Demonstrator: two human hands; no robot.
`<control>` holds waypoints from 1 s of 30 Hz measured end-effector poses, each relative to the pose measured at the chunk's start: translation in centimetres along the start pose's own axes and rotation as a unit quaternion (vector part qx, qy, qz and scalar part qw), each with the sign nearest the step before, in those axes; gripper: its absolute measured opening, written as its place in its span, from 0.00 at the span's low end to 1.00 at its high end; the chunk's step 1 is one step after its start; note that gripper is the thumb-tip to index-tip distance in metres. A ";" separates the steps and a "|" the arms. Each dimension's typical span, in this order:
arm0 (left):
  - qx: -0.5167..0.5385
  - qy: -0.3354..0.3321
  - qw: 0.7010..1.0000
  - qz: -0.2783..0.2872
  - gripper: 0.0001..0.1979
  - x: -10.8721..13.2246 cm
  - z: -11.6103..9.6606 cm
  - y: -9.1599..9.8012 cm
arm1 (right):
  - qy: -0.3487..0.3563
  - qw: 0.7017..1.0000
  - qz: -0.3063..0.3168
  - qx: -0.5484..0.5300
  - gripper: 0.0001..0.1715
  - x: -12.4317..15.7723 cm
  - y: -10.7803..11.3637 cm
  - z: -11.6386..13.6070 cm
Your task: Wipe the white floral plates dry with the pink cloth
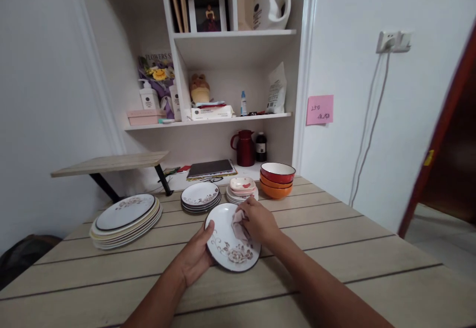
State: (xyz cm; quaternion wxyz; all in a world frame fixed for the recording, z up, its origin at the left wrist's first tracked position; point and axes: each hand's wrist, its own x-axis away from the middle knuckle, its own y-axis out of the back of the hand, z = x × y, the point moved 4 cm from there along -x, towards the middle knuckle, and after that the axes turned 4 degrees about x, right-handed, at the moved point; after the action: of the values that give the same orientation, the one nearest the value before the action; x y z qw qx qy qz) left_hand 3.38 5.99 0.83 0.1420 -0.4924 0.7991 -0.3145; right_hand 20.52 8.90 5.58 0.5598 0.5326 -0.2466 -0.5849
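My left hand (199, 253) grips a white plate (225, 226) by its left rim, thumb on top and fingers underneath. The plate has a dark edge and a brown flower print, and it is tilted toward me above the table. In my right hand (260, 221) is a pale pinkish cloth (240, 226), bunched under the fingers and pressed on the plate's upper right. Just beyond the plate stand a stack of similar small plates (201, 194) and a stack of small dishes (242, 185) with a heart-patterned one on top.
Large plates (126, 212) are piled at the left, by a small raised wooden shelf (111, 163). Red and orange bowls (277, 181) are nested at the back right. Behind them are a dark red jug (245, 148), a dark bottle (261, 147) and a dark flat folder (210, 168) below the wall shelves.
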 end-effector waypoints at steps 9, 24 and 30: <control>0.024 0.002 0.999 0.029 0.33 -0.1 0.0 -0.5 | 0.272 0.957 0.038 -0.097 0.36 1.6 -1.2 6.3; -0.001 -0.014 1.000 0.008 0.32 0.2 -0.1 -0.1 | 0.072 0.995 0.066 -0.007 0.25 0.7 -0.1 -0.4; -0.007 -0.017 1.000 0.023 0.30 0.1 0.1 -0.2 | 0.072 0.993 -0.041 -0.081 0.41 -0.1 -1.0 2.6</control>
State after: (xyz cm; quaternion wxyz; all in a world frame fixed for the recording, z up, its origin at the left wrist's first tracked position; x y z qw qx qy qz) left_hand 3.50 5.78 0.89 0.1597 -0.4804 0.8095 -0.2973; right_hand 17.75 8.46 5.58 0.5929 0.5363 -0.1356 -0.5852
